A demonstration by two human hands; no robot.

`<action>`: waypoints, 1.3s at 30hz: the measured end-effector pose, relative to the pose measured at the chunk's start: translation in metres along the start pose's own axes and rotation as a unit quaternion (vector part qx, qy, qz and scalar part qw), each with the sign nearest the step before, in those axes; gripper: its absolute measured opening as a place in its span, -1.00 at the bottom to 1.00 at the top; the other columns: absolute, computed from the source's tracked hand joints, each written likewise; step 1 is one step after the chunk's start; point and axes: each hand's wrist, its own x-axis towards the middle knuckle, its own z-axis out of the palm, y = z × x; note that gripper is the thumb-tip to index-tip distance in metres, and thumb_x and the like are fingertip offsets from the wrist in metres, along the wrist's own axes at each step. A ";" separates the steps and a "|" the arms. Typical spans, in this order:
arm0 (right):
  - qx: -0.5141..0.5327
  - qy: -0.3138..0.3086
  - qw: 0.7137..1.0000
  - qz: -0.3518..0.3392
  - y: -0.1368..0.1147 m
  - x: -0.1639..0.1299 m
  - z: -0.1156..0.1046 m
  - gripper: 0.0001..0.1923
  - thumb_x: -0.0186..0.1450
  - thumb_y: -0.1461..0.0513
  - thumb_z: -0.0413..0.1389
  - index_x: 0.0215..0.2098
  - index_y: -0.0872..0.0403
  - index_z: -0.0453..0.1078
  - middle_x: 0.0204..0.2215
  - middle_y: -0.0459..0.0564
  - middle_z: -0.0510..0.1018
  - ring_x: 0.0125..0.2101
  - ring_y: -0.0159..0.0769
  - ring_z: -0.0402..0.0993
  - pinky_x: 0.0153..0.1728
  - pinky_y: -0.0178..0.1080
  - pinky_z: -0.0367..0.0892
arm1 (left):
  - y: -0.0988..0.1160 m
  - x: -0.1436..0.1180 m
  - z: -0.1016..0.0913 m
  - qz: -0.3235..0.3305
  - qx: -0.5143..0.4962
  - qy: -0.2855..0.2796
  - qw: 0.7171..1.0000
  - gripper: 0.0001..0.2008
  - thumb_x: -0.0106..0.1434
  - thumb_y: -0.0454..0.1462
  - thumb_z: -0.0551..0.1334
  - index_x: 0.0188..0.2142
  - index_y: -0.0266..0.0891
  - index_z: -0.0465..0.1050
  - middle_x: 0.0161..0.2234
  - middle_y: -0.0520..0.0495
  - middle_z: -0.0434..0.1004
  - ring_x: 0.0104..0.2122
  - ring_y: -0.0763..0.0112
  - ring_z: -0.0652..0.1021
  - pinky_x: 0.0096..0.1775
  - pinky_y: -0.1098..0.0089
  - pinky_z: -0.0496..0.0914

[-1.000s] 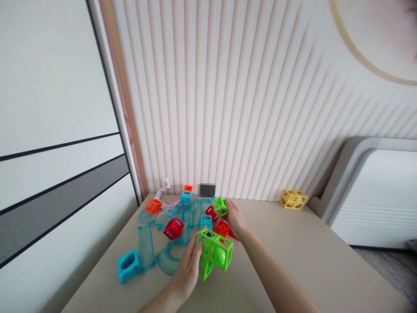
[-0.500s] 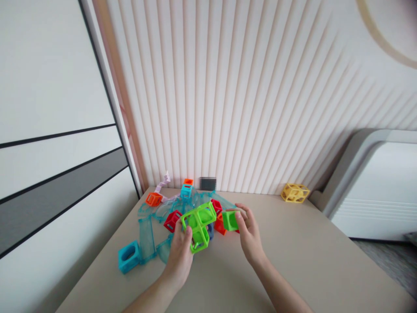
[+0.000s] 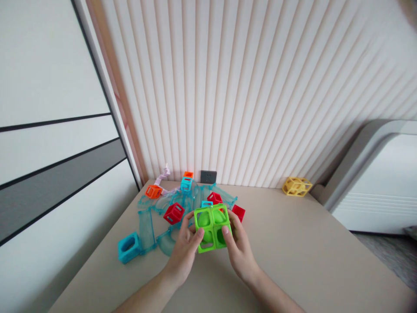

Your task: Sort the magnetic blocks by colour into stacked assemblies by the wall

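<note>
Between both hands is a two-by-two block of green hollow toy cubes [image 3: 213,227], raised above the tabletop with its open faces toward me. My left hand [image 3: 184,243] grips its left side, thumb on the front. On the opposite side, my right hand [image 3: 239,247] is closed round the lower right cube, thumb across its face. The fingertips behind the block are hidden. Just past it lie a red cube [image 3: 215,198] and another red piece [image 3: 239,212]. Left of the block, a red cube [image 3: 174,213] rests tilted among clear blue track pieces [image 3: 147,229].
A blue cube [image 3: 128,247] stands at the table's left. Farther back are an orange cube [image 3: 153,191], a lilac piece [image 3: 163,174] and a light-blue cube [image 3: 186,184]. A yellow frame [image 3: 296,186] sits by the ribbed wall. A dark socket [image 3: 208,176] is on that wall.
My right hand has moved left and brought the single green cube against the L-shaped green piece in my left hand. Together they now form a square block.
</note>
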 end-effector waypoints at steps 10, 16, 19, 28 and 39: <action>0.070 -0.026 0.995 0.073 0.000 0.003 0.011 -0.31 0.32 0.00 0.23 0.35 -0.04 0.22 0.01 0.09 0.60 -0.06 -0.08 0.58 -0.08 -0.10 0.52 | 0.004 0.009 -0.001 0.038 0.008 0.078 0.996 -0.39 0.21 -0.02 0.39 0.18 -0.10 0.30 -0.02 -0.15 0.63 -0.07 0.16 0.64 -0.03 0.21 0.49; 0.037 0.007 0.998 0.057 -0.001 -0.001 0.013 -0.29 0.26 0.03 0.29 0.32 0.00 0.29 -0.06 0.06 0.63 -0.03 -0.03 0.55 -0.07 -0.10 0.52 | 0.004 0.008 0.003 0.051 -0.014 0.078 0.996 -0.42 0.19 0.00 0.40 0.14 -0.11 0.35 0.01 -0.16 0.61 0.00 0.11 0.61 0.03 0.18 0.47; 0.004 0.023 0.999 0.046 0.002 -0.003 0.012 -0.29 0.27 0.04 0.28 0.33 0.01 0.27 0.04 0.10 0.58 0.00 -0.03 0.52 -0.04 -0.08 0.51 | 0.004 0.008 0.002 0.060 -0.006 0.076 0.995 -0.43 0.23 -0.01 0.38 0.15 -0.12 0.33 0.02 -0.18 0.60 0.01 0.11 0.60 0.04 0.17 0.47; -0.177 0.092 0.979 -0.046 0.016 -0.001 0.002 -0.17 0.24 0.03 0.33 0.40 -0.10 0.15 0.11 0.12 0.47 0.06 -0.01 0.42 -0.04 -0.04 0.49 | 0.011 0.013 -0.003 0.084 -0.012 0.085 0.993 -0.47 0.22 -0.01 0.38 0.12 -0.05 0.33 0.07 -0.13 0.57 0.04 0.16 0.59 0.04 0.19 0.45; -0.167 -0.004 0.979 -0.119 -0.004 -0.006 0.006 -0.57 0.46 0.20 0.05 0.28 -0.06 0.30 -0.11 0.07 0.48 -0.12 -0.17 0.47 -0.06 -0.15 0.45 | 0.003 0.010 -0.004 0.095 0.005 0.069 0.993 -0.48 0.24 -0.04 0.38 0.12 -0.05 0.30 0.08 -0.12 0.56 0.06 0.15 0.57 0.06 0.18 0.44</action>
